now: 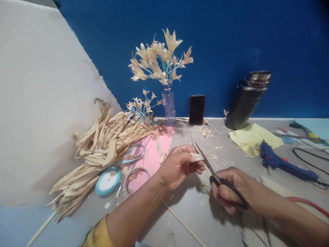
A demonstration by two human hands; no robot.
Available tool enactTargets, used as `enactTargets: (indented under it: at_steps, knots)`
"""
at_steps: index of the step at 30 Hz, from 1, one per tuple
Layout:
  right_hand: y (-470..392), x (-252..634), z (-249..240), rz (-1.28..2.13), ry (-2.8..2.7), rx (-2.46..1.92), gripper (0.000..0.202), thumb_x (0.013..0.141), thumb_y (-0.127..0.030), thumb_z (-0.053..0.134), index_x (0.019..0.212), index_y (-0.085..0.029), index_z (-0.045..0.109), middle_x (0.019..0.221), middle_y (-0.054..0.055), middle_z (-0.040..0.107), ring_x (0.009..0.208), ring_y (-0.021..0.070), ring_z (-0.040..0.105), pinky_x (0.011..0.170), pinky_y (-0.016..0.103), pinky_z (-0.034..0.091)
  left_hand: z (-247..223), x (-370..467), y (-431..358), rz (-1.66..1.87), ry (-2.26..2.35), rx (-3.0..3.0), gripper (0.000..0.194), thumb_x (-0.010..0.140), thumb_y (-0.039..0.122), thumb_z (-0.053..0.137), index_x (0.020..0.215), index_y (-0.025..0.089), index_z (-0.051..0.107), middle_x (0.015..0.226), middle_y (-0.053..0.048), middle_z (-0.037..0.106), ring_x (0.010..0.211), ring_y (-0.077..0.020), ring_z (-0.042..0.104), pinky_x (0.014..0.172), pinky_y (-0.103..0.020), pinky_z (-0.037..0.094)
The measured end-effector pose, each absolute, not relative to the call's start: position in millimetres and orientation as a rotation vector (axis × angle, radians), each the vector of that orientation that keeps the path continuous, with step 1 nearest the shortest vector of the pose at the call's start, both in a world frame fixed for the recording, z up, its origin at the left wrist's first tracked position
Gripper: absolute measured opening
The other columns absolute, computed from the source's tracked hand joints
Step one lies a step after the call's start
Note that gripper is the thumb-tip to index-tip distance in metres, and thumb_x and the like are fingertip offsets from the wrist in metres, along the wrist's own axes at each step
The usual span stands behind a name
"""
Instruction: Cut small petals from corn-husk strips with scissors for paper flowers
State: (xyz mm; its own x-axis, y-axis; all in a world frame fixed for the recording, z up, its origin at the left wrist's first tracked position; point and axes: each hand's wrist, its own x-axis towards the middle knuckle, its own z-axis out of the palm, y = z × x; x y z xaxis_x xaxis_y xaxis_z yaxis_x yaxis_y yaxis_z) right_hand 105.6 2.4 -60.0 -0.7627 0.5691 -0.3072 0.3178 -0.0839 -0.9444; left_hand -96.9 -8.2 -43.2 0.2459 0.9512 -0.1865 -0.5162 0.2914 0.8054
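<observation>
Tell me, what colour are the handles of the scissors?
Black; the scissors in the right hand show best in the head view.

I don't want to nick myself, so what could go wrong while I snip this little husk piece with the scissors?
The left hand pinches the small pale husk strip right beside the open blades of the black-handled scissors held in the right hand; the fingertips could get cut. The short strip could also slip or fly off among the scattered husk clippings on the grey table.

Standing behind the pink sheet are one vase and one phone. Lying beside it are two ribbon rolls. Working nearby are two hands, one pair of scissors.
</observation>
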Motion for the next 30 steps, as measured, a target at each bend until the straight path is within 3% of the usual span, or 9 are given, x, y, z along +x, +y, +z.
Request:
enactTargets:
  at_steps: [6, 13, 21, 30]
  knots:
    - [2, 102, -53, 1.909, -2.006, -1.059, 0.033, 0.081, -0.042, 0.062, 0.061, -0.016, 0.057, 0.051, 0.0, 0.057, 0.045, 0.0076, 0.037, 0.044, 0.02, 0.026, -44, -97, -7, 1.119, 0.78, 0.699, 0.011, 0.058, 0.013, 0.063, 0.06, 0.015, 0.052, 0.06, -0.005, 0.065, 0.056, -0.0156, 0.061, 0.06, -0.027, 0.045]
    - [3, 103, -56, 1.893, -2.04, -1.021, 0.033, 0.083, -0.042, 0.063, 0.063, -0.017, 0.055, 0.055, 0.0, 0.059, 0.047, 0.0075, 0.039, 0.045, 0.019, 0.027, -41, -97, -9, 1.117, 0.798, 0.709, 0.012, 0.058, 0.014, 0.064, 0.062, 0.015, 0.052, 0.061, -0.006, 0.065, 0.057, -0.0155, 0.062, 0.058, -0.026, 0.044]
    - [3, 102, -53, 1.883, -2.044, -1.041, 0.026, 0.082, -0.031, 0.06, 0.062, -0.016, 0.054, 0.053, -0.001, 0.056, 0.048, 0.0071, 0.036, 0.046, 0.019, 0.025, -42, -97, -9, 1.124, 0.807, 0.714, 0.013, 0.058, 0.015, 0.065, 0.063, 0.015, 0.053, 0.061, -0.005, 0.065, 0.056, -0.0151, 0.062, 0.057, -0.026, 0.044]
    - [1, 98, -47, 1.882, -2.007, -1.116, 0.036, 0.077, -0.042, 0.063, 0.054, -0.018, 0.048, 0.047, -0.002, 0.052, 0.046, 0.0077, 0.036, 0.046, 0.022, 0.026, -39, -99, -10, 1.149, 0.852, 0.728, 0.016, 0.06, 0.017, 0.066, 0.067, 0.017, 0.051, 0.061, -0.003, 0.062, 0.058, -0.0156, 0.061, 0.057, -0.026, 0.045]
